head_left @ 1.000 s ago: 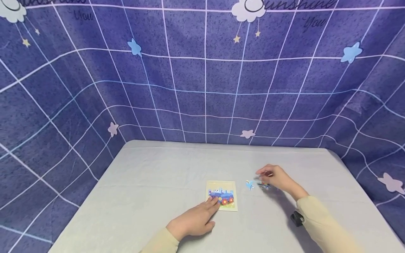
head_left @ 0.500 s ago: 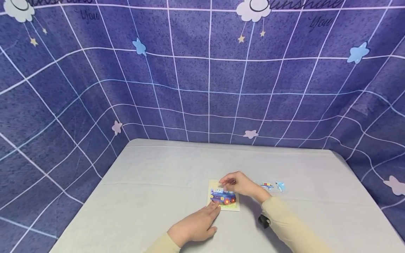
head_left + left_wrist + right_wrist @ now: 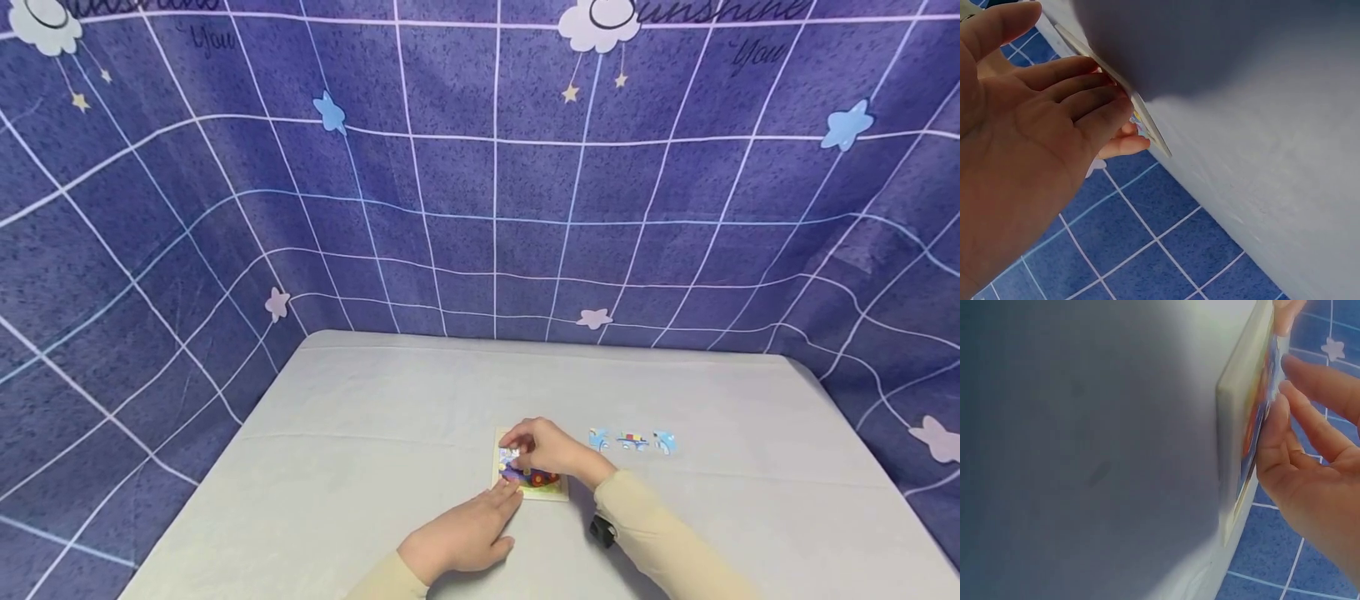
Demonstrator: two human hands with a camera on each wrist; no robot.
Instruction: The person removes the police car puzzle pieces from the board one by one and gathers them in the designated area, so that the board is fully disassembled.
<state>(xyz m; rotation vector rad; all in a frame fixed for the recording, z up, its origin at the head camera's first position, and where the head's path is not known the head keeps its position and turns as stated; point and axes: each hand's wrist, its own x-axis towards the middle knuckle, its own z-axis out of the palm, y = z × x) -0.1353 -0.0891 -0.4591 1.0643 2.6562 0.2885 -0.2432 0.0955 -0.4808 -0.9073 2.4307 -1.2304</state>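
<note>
A square jigsaw board (image 3: 551, 497) with a pale frame and a blue vehicle picture lies flat on the table. My left hand (image 3: 463, 529) rests on its lower left edge, fingers straight. Over the board's upper part, my right hand (image 3: 546, 447) has its thumb and fingers curled around a light-coloured puzzle piece (image 3: 510, 455) at the upper left of the picture. The right wrist view shows the right fingertips (image 3: 1277, 407) close against the board's face; they largely cover the piece. Part of the picture is hidden beneath the hand.
Several loose things lie near: a light blue piece (image 3: 597, 439), a piece with red and yellow blocks (image 3: 633, 440) and another light blue piece (image 3: 664, 442), in a row right of the board. A purple grid-patterned curtain (image 3: 450, 183) surrounds the white table (image 3: 360, 433).
My right hand has moved left from beside the loose pieces to over the board, then slightly farther left and down onto its picture. My left hand stays at the board's edge.
</note>
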